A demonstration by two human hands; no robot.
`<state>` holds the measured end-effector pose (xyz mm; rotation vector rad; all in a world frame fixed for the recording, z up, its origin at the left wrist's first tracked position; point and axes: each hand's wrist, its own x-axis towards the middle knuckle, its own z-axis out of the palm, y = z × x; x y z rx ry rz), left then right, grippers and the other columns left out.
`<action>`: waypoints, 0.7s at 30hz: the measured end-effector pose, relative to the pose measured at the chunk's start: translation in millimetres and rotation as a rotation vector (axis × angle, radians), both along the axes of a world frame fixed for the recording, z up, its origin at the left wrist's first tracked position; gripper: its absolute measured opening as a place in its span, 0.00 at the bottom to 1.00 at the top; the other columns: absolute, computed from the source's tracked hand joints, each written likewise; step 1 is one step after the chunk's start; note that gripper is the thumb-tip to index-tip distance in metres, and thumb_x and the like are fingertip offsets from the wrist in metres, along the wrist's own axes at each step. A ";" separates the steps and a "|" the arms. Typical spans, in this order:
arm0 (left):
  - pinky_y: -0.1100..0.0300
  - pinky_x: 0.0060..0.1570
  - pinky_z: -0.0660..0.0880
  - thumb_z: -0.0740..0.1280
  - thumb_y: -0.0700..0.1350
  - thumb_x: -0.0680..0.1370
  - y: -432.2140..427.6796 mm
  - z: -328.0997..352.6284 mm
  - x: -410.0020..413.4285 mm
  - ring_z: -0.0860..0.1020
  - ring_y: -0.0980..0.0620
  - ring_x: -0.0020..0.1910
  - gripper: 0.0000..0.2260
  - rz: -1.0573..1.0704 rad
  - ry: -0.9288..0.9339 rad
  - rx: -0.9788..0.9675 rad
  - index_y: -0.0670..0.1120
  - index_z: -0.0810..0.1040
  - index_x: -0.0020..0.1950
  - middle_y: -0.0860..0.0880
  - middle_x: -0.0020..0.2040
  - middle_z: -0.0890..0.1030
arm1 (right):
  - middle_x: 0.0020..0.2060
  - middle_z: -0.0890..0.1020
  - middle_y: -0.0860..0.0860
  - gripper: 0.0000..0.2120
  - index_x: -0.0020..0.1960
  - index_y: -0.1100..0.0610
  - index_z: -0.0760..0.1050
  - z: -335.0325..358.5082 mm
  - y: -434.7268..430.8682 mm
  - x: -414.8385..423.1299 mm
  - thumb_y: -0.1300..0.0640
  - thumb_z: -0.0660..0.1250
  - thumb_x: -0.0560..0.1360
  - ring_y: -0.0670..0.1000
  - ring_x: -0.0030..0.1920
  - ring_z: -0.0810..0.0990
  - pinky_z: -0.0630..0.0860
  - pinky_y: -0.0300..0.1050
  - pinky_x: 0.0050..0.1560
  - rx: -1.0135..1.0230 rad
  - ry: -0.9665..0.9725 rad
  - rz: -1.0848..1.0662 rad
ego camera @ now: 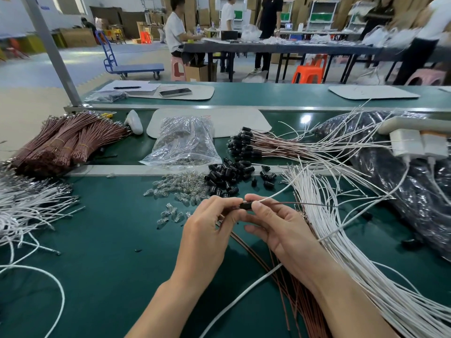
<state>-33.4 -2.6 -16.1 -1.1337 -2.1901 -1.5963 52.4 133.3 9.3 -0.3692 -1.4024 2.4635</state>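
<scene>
A small black socket [246, 206] sits between my two hands above the green table [109, 252]. My left hand [207, 230] pinches its left end with fingertips. My right hand [275, 228] pinches its right end, where a white wire [275, 195] and a thin brown wire [307, 203] come out and run to the right. Just beyond my hands lie a heap of loose black sockets [229, 175] and a scatter of small clear bulbs [180, 191].
White wires [346, 240] fan out at right, brown wires [290, 289] under my right wrist. Finished sockets with leads [246, 145] lie behind, beside a clear bag of bulbs [183, 142]. Bundled brown wires [66, 140] and more white wires [29, 206] fill the left. A dark plastic bag [402, 181] sits far right.
</scene>
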 end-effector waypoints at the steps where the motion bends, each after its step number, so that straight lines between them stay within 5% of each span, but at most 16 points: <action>1: 0.67 0.48 0.74 0.72 0.44 0.79 0.5 0.1 -0.1 0.80 0.57 0.50 0.11 0.007 0.004 -0.004 0.59 0.80 0.57 0.62 0.49 0.80 | 0.47 0.87 0.53 0.08 0.48 0.53 0.87 -0.2 -0.3 -0.4 0.55 0.73 0.71 0.52 0.49 0.86 0.81 0.39 0.43 0.007 -0.004 -0.040; 6: 0.71 0.45 0.72 0.72 0.45 0.78 2.6 1.4 3.1 0.80 0.57 0.47 0.10 0.000 -0.150 0.040 0.60 0.79 0.54 0.60 0.47 0.82 | 0.45 0.87 0.53 0.07 0.44 0.52 0.86 -2.9 -0.7 -0.4 0.56 0.76 0.67 0.52 0.47 0.86 0.81 0.39 0.42 0.065 0.001 -0.179; 11: 0.71 0.37 0.72 0.68 0.60 0.77 6.3 1.5 9.0 0.79 0.60 0.37 0.09 -0.040 -0.328 0.045 0.61 0.80 0.55 0.59 0.43 0.84 | 0.47 0.87 0.57 0.11 0.44 0.53 0.84 -3.1 -4.1 -0.4 0.51 0.79 0.64 0.54 0.49 0.87 0.81 0.39 0.44 0.177 -0.015 -0.201; 15: 0.64 0.30 0.67 0.59 0.71 0.77 3.1 -0.4 9.9 0.72 0.59 0.27 0.15 0.007 -0.247 -0.110 0.62 0.73 0.52 0.58 0.35 0.80 | 0.47 0.87 0.57 0.12 0.48 0.51 0.86 -3.2 -5.4 -1.5 0.48 0.76 0.67 0.54 0.51 0.87 0.82 0.39 0.47 0.172 -0.012 -0.139; 21: 0.64 0.31 0.66 0.54 0.70 0.78 3.1 3.8 10.7 0.77 0.60 0.34 0.16 0.138 -0.141 -0.263 0.59 0.67 0.46 0.68 0.41 0.79 | 0.51 0.87 0.59 0.12 0.52 0.53 0.86 -5.0 -5.3 -4.0 0.51 0.74 0.70 0.54 0.52 0.86 0.81 0.39 0.48 0.098 0.010 -0.074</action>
